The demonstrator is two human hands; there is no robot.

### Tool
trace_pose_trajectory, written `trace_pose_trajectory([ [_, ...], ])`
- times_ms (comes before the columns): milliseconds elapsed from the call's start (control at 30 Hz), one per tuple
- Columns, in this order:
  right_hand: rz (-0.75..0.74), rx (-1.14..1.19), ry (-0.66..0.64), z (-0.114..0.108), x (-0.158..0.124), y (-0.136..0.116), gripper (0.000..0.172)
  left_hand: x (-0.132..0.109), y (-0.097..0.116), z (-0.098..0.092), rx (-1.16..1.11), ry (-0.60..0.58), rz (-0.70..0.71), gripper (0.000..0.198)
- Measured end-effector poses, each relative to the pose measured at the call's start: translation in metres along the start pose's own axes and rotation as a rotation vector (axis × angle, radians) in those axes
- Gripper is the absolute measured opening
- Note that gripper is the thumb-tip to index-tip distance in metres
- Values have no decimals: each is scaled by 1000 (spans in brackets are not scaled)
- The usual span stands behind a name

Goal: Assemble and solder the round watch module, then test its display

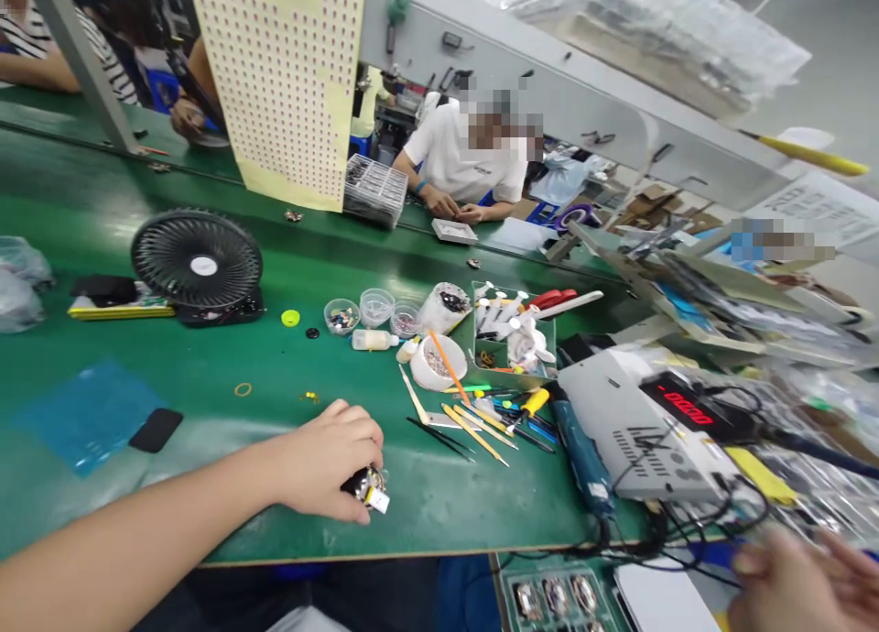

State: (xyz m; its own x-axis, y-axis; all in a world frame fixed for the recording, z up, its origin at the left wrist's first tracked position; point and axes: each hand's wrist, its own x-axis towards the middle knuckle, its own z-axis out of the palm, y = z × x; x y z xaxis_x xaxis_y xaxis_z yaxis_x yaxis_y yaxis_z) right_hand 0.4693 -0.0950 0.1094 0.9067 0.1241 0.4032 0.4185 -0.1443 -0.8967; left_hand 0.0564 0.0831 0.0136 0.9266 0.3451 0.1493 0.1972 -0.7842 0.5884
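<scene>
My left hand (333, 458) rests low over the green bench, its fingers curled round a small shiny metallic piece (371, 487) with a white tab on it. The hand covers most of that piece, so its exact kind does not show. At the lower right corner is my right hand (789, 577), blurred and off the bench's front edge near some dark cables. Whether it grips anything I cannot make out. Below the bench edge, a clear tray (549, 572) carries several shiny oval metallic pieces.
Tweezers (439, 438), picks and a yellow-handled screwdriver (536, 401) lie right of my left hand. Behind them are small cups (438, 375) and a divided box (515, 371). A black fan (197, 258) stands left; a grey device (632, 421) stands right. A person (471, 156) sits opposite.
</scene>
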Motion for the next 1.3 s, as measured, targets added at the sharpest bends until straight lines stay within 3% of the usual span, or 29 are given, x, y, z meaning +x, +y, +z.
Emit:
trace_pose_trajectory([
  [33, -39, -65, -56, 2, -25, 6, 40, 0, -2, 2, 22, 8, 14, 46],
  [100, -121, -101, -301, 13, -72, 14, 44, -1, -6, 6, 76, 20, 53, 47],
  [167, -397, -97, -561, 32, -107, 12, 38, -2, -9, 11, 129, 33, 103, 50],
  [233, -730, -46, -740, 58, -129, -4, 28, -4, -12, 14, 153, 52, 141, 52],
  [300, -942, 30, -821, 88, -142, -31, 25, -7, -15, 13, 145, 78, 144, 54],
  [367, -1051, 95, -878, 119, -154, -59, 26, -12, -17, 8, 132, 105, 105, 52],
  [433, -1087, 123, -914, 149, -169, -76, 22, -16, -20, 3, 134, 123, 41, 46],
  [500, -1072, 174, -922, 171, -187, -78, 21, -18, -25, -2, 138, 128, -20, 43],
  [667, -925, 251, -1029, 186, -216, -50, 26, -16, -30, -4, 74, 138, -82, 42],
  [933, -617, 272, -1150, 186, -206, -36, 14, -14, -29, -7, 72, 196, -236, 35],
  [1033, -396, 303, -1251, 183, -208, -37, 21, -16, -24, -12, -5, 301, -310, 35],
  [1200, 132, 352, -1646, 178, -214, -46, 41, -17, -12, -16, -87, 532, -360, 34],
  [1300, 371, 375, -1772, 177, -220, -51, 44, -18, -10, -15, -46, 587, -341, 31],
])
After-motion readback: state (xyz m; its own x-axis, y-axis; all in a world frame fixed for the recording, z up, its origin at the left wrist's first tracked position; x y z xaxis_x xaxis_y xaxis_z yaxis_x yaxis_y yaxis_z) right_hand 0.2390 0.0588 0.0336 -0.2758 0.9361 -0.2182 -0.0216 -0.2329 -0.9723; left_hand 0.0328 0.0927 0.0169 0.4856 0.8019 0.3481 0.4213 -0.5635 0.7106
